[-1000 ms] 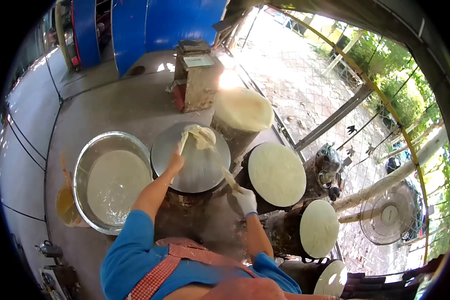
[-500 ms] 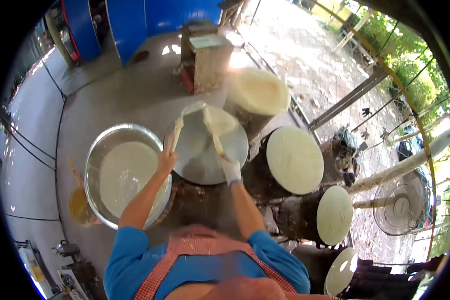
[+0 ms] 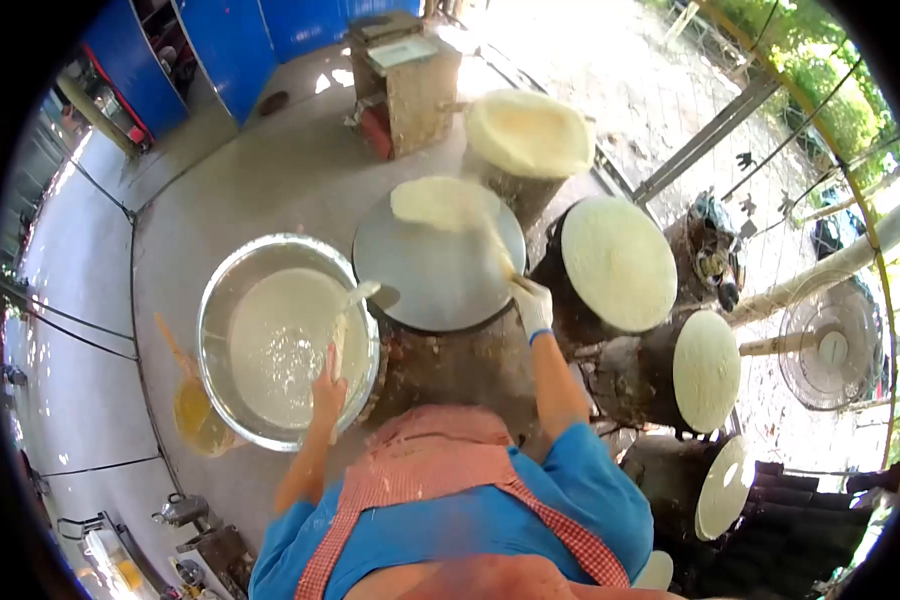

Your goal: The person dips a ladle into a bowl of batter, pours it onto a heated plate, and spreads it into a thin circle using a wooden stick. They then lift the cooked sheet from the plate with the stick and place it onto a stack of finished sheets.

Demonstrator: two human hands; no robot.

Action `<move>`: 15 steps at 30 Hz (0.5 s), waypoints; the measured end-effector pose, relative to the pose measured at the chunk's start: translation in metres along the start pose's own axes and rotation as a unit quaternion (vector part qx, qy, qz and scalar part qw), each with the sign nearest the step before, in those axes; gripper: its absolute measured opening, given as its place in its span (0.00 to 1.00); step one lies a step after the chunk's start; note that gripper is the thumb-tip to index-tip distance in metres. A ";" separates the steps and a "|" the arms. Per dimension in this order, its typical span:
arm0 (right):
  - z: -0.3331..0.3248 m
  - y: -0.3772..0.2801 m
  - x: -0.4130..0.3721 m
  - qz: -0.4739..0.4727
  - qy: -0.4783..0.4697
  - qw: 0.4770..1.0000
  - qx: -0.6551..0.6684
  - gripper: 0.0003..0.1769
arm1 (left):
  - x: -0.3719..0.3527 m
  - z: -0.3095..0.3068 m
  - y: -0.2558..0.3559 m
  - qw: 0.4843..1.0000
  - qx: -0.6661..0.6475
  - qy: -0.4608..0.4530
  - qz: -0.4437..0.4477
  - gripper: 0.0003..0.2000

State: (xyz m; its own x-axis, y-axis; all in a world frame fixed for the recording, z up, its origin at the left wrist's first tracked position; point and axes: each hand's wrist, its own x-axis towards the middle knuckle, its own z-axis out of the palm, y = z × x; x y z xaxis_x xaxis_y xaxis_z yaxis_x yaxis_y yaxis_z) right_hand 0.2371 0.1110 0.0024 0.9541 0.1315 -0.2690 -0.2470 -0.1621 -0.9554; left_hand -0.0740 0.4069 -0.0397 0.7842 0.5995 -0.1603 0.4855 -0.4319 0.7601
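My left hand (image 3: 328,392) is wrapped round the handle of a ladle (image 3: 362,292), over the right side of a wide metal basin (image 3: 210,385) of pale batter (image 3: 280,350). My right hand (image 3: 532,305), in a white glove, grips a wooden spreader (image 3: 500,255) at the right edge of a round grey griddle (image 3: 420,275). The spreader's far end is blurred. Pale batter (image 3: 425,203) lies across the griddle's far part.
Round griddles with pale sheets (image 3: 620,262) (image 3: 707,370) (image 3: 725,487) curve down the right. A pale sheet (image 3: 530,135) lies on a stand behind. A yellow container (image 3: 200,418) is left of the basin. A box (image 3: 410,95) stands at the back, a fan (image 3: 830,345) far right.
My left hand has moved from the griddle to the basin with the ladle. My right hand still holds the spreader, and batter now covers more of the griddle's far part. The view has shifted.
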 end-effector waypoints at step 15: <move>0.001 -0.011 0.039 0.177 -0.237 0.954 0.052 0.15 | -0.038 0.020 0.038 0.932 -0.258 0.081 -0.243 0.35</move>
State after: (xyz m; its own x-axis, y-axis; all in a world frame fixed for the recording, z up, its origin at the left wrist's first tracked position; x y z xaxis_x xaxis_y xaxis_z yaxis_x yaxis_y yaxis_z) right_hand 0.2772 0.1193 0.0018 0.6297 0.5181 -0.5789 -0.5787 -0.1843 -0.7944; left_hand -0.0774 0.3543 -0.0174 0.4312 0.7523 -0.4982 0.4843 0.2729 0.8312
